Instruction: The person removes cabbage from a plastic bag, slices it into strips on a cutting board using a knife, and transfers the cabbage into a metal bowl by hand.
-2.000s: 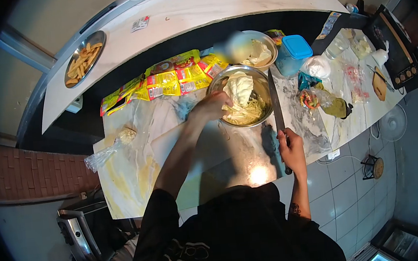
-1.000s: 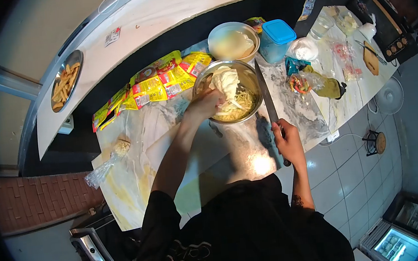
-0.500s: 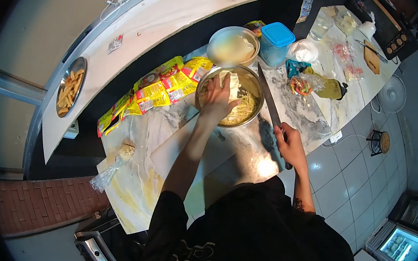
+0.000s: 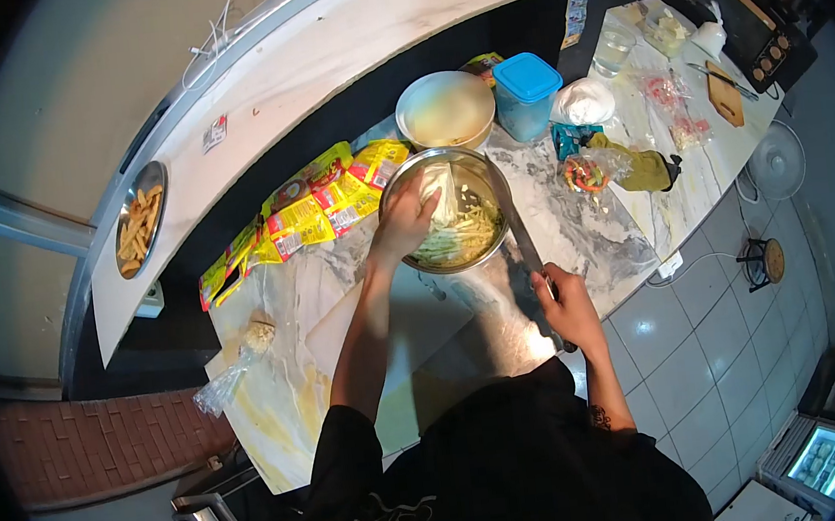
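My left hand is closed around a pale wedge of what looks like cabbage, inside a steel bowl. Thin pale green and yellowish shreds lie in the bowl below the wedge. In my right hand is the handle of a long knife. Its blade points away from me along the bowl's right rim, beside the wedge and apart from it. Part of the wedge is hidden under my left fingers.
Yellow and red packets lie left of the bowl. Behind it stand a wide pan and a blue-lidded container. Rightward are a white bag, a cutting board and an oven. A plate of fries sits on the ledge.
My left hand has drawn the wedge toward the bowl's left side, its fingers now wrapped round it. The knife blade has swung left to the bowl's rim. The camera view has shifted slightly.
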The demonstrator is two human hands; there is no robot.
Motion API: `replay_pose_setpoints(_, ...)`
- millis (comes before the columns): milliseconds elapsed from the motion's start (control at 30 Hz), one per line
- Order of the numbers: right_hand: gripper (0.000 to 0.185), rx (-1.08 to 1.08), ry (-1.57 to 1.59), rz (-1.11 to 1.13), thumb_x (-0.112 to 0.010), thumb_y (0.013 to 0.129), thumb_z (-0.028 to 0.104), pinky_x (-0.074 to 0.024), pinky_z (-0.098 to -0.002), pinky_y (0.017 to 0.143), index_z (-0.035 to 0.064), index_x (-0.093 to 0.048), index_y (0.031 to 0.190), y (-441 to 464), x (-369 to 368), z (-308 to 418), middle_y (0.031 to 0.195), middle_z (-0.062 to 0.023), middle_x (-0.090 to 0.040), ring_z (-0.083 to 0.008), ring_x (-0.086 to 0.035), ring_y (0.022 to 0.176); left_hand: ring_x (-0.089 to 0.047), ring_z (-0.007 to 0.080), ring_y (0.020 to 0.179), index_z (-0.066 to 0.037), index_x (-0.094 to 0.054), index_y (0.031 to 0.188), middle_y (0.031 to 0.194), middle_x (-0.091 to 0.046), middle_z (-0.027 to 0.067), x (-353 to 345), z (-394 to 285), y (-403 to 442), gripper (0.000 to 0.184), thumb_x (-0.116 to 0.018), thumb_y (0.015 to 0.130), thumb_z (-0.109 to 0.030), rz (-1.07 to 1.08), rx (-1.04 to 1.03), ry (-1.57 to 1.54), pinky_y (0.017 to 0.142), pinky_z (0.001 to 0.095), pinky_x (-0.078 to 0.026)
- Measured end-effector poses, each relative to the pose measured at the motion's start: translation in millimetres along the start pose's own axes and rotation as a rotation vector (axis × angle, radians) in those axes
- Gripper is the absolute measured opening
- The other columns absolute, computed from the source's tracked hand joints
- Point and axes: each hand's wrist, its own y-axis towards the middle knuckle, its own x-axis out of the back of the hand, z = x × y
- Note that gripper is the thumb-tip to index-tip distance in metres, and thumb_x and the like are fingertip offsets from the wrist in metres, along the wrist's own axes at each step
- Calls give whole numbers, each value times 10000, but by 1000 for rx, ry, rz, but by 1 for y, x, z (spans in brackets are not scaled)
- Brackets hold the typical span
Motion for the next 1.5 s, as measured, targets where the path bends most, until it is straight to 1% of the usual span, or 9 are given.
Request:
replay_pose_setpoints(467,273,13,22,76,-575,955,219,-403,-482,555,-41,-568,873,-3,-7,7,602,-276,-511,-468,-537,587,-516,310,1286,35,-513,1353,1342,-566,239,11,12,5,441,-460,1033,-264,51,58,-247,1084,353,-358)
replay_pose_setpoints(733,281,-64,-4,140,-560,957,224,-437,-507,614,-50,-581,898,-3,-10,13,669,-300,-558,-479,-589,699,-610,190,1008,22,-554,1312,1154,-662,140,22,21,14,418,-417,1052,-276,88,85,-315,905,323,-472)
replay_pose_setpoints(833,289,-51,-22,140,-559,957,230,-440,-505,614,-52,-582,899,-3,-13,8,667,-305,-559,-484,-593,702,-637,237,959,36,-599,1210,1053,-690,191,22,27,18,370,-430,1044,-248,46,168,-349,895,343,-469)
replay_pose_setpoints(1067,290,-39,30,123,-567,956,235,-444,-496,606,-49,-583,897,-3,-21,2,654,-297,-560,-477,-597,683,-634,206,919,34,-605,1194,1011,-690,167,25,26,20,368,-419,1049,-249,55,202,-408,869,338,-480)
replay_pose_setpoints(1133,283,-4,69,57,-600,953,213,-363,-408,509,-34,-561,820,-6,-22,3,561,-193,-469,-254,-447,499,-638,210,898,24,-607,1199,1008,-693,158,31,16,18,347,-430,1046,-232,93,366,-488,847,344,-494)
replay_pose_setpoints(1233,286,-27,69,74,-600,957,214,-357,-399,504,-37,-554,828,-6,-22,4,556,-181,-467,-227,-446,500,-611,185,1058,-31,-600,1255,1157,-640,76,28,19,17,386,-428,1047,-307,92,215,-336,829,347,-543)
replay_pose_setpoints(1367,294,-15,76,86,-593,966,220,-357,-390,494,-39,-550,832,-6,-23,-2,547,-164,-471,-201,-453,487,-639,267,1086,-24,-617,1222,1161,-672,151,22,0,8,335,-441,1036,-240,26,57,-219,908,380,-508)
replay_pose_setpoints(1433,296,-89,69,138,-575,959,236,-441,-473,590,-49,-569,879,-6,-21,2,663,-285,-565,-454,-597,647,-632,338,1121,-30,-626,1207,1154,-669,210,18,-9,3,304,-441,1024,-188,-71,40,-142,962,393,-469)
replay_pose_setpoints(1500,301,-83,72,134,-571,963,234,-441,-472,591,-53,-565,874,-6,-20,5,664,-285,-565,-455,-593,643,-632,386,1086,-36,-632,1187,1144,-663,220,18,-13,2,299,-424,1024,-176,-94,17,-115,914,437,-491)
